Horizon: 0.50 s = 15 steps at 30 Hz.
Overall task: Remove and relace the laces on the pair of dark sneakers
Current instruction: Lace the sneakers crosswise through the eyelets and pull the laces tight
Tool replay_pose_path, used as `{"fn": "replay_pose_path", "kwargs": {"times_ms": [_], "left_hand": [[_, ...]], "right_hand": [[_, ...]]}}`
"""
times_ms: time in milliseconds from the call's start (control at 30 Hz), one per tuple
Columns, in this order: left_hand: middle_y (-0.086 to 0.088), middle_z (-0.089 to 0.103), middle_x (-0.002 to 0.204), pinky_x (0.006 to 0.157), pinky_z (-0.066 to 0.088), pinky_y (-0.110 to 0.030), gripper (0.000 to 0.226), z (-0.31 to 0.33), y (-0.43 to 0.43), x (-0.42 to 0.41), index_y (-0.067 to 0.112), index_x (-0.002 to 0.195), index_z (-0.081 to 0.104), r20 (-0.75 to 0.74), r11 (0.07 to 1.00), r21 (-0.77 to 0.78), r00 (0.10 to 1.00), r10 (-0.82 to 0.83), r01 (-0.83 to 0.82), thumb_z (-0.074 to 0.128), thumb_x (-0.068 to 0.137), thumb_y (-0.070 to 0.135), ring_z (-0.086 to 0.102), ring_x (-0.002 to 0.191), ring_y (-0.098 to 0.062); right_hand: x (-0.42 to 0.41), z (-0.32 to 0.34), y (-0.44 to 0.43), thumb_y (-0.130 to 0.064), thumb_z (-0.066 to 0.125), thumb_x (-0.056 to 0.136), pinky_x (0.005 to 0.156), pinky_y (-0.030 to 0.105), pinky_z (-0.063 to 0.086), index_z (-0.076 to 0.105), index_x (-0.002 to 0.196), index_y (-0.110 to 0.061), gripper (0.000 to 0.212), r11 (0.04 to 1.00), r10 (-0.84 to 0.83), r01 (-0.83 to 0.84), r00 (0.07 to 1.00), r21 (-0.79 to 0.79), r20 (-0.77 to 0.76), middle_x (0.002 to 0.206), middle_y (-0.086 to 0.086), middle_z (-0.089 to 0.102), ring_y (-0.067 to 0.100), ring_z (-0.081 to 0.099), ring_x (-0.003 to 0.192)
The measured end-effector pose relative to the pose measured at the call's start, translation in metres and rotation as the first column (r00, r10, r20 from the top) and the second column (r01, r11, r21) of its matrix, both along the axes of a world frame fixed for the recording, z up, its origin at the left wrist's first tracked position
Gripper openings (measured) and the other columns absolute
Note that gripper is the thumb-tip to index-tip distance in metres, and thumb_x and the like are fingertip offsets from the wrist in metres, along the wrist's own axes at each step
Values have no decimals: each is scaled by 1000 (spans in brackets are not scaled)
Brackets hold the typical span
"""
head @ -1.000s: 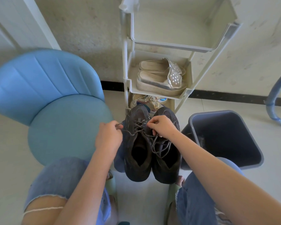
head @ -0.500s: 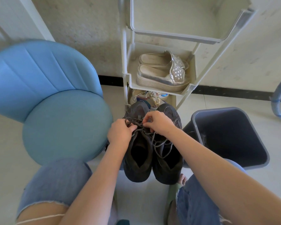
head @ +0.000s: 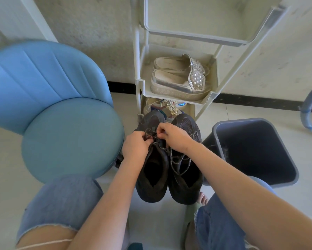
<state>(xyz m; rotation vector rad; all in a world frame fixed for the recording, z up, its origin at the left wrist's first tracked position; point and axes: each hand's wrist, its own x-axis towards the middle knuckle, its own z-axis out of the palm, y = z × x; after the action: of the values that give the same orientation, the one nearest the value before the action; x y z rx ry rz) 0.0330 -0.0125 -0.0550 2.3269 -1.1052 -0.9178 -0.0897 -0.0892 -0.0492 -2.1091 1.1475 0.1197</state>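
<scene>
As I log this from the remote station, items run from bulkiest down.

1. Blue padded chair with round seat point(head: 72, 138): on the pale floor, left of the work.
2. Off-white plastic tiered shoe rack point(head: 137, 69): against the wall, straight ahead.
3. Dark grey plastic bin point(head: 241, 120): on the right, just beside the pair.
4. Pair of dark mesh sneakers, left point(head: 151, 188) and right point(head: 187, 188): on the floor between the knees, side by side, toes toward the rack.
5. Silver platform slip-ons point(head: 176, 83): on the rack's middle shelf.
6. Left hand point(head: 135, 147): fingers curled, pinching the left sneaker's lace.
7. Right hand point(head: 175, 136): fingertips pinching the same lace from the other side.
8. Grey speckled lace point(head: 150, 132): held above the left sneaker's tongue.
9. Slack lace point(head: 178, 163): looped loosely over the right sneaker's opening.

Step, in my judgement: working the left sneaker's lace near its eyelets; whether unthreading or rethreading, I cannot tell. Next move calls for one eyelet at a time, pulling evenly while one hand steadies the sneaker.
</scene>
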Motion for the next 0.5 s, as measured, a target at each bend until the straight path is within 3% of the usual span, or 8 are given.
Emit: {"fn": "replay_pose_path", "kwargs": {"times_ms": [200, 367, 500], "left_hand": [[-5, 68, 89, 79, 52, -36, 12, -3, -1, -2, 17, 86, 66, -43, 999, 32, 999, 4, -3, 63, 88, 29, 61, 88, -26], [-1, 61, 88, 86, 46, -36, 14, -12, 0, -3, 21, 79, 56, -350, 986, 1, 923, 158, -168, 58, 92, 17, 56, 86, -20], [-8, 66, 93, 84, 47, -37, 10, -13, 2, -3, 18, 85, 62, -390, 972, -8, 896, 212, -234, 56, 93, 17, 60, 84, -25]], "right_hand": [[-3, 3, 0, -16, 48, 98, 79, 35, 45, 49, 91, -22, 9, 999, -37, 36, 999, 29, 2, 100, -1, 58, 19, 57, 82], [-1, -1, 1, -14, 50, 97, 80, 37, 47, 50, 90, -20, 9, 998, -45, 44, 999, 51, 30, 99, 0, 55, 19, 56, 81], [-1, -1, 1, -13, 51, 97, 75, 31, 45, 52, 90, -18, 8, 994, -69, 61, 994, 86, 88, 99, 1, 54, 16, 54, 77]]}}
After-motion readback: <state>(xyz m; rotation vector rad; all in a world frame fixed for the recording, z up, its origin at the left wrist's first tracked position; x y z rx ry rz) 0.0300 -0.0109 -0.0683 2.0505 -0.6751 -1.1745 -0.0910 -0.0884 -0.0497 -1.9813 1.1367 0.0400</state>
